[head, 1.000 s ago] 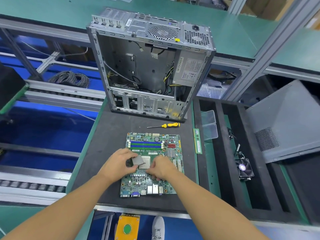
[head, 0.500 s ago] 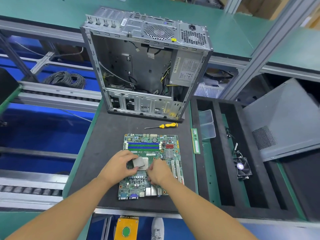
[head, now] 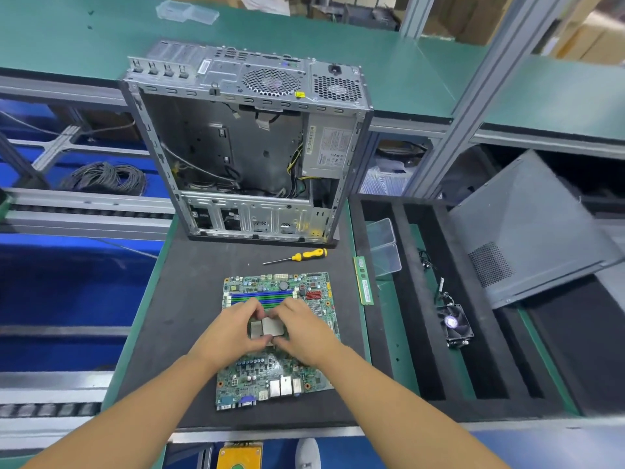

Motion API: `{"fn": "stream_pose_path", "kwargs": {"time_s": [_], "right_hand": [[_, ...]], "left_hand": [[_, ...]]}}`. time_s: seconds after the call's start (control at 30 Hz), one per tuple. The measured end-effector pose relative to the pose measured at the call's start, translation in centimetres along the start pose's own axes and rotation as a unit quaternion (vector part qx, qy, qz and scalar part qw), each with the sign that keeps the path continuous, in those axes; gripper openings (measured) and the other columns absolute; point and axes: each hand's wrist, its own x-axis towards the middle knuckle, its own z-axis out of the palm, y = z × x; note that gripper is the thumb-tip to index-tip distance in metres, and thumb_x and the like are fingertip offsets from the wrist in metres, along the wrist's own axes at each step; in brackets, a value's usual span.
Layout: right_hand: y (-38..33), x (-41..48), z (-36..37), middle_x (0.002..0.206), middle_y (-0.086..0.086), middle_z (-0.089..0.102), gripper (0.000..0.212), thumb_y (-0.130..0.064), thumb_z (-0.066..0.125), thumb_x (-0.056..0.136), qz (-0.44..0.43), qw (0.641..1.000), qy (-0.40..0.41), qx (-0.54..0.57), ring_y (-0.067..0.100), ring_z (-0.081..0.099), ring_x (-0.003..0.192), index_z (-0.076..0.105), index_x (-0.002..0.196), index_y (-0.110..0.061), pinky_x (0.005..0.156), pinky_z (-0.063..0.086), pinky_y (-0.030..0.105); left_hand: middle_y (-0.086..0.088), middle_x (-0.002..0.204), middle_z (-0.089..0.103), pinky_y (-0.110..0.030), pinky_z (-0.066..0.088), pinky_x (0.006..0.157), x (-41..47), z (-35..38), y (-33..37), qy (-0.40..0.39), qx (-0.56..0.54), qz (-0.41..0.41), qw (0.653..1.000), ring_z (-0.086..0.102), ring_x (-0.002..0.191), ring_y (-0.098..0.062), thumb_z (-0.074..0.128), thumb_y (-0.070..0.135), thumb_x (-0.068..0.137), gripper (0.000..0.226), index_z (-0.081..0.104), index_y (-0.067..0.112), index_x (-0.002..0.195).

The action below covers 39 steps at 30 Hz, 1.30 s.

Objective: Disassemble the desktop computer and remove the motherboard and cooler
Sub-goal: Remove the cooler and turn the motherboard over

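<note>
Half a second ago the left hand (head: 233,330) held the silver chip (head: 270,325) tilted up alone, with the right hand (head: 304,328) lower on the board at about 5 o'clock from it. Now the right hand has come up level, and both hands curl in from 9 and 3 o'clock, pinching the chip's edges, their fingertips almost meeting above it. The motherboard (head: 270,377) has stayed flat on the black foam mat (head: 189,299), ports towards the person. The yellow-handled screwdriver (head: 301,256) is unmoved at the board's 12 o'clock, and beyond it the opened computer case (head: 243,147) stands upright with its power supply and cables still inside. A memory stick (head: 363,280) lies at 2 o'clock along the mat's edge, just beside two clear plastic trays (head: 384,248). The cooler (head: 455,324) sits at 3 o'clock, well apart, in a slotted black foam tray (head: 419,333), and the grey side panel (head: 534,225) leans over that tray's far right. Around the station run aluminium conveyor rails (head: 84,204) over blue surfaces, with a coil of dark cable (head: 105,177) at 10 o'clock, a green bench top (head: 67,28) behind the case, and cardboard boxes (head: 575,38) at the far 1 o'clock.
</note>
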Motion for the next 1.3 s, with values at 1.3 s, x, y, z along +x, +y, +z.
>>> {"fn": "stream_pose_path", "kwargs": {"time_s": [1.3], "right_hand": [[19.4,6.4,-10.0,0.113,0.009,0.056,0.044,-0.039,0.073,0.086,0.411,0.867,0.219,0.175,0.028,0.056,0.109,0.054,0.11,-0.009,0.09,0.05,0.042]], "left_hand": [[-0.01,0.105,0.075,-0.034,0.056,0.083,22.4,8.4,13.3,-0.059,-0.475,-0.327,0.815,0.072,0.095,-0.021,0.046,0.032,0.104,0.031,0.065,0.008,0.109]]}}
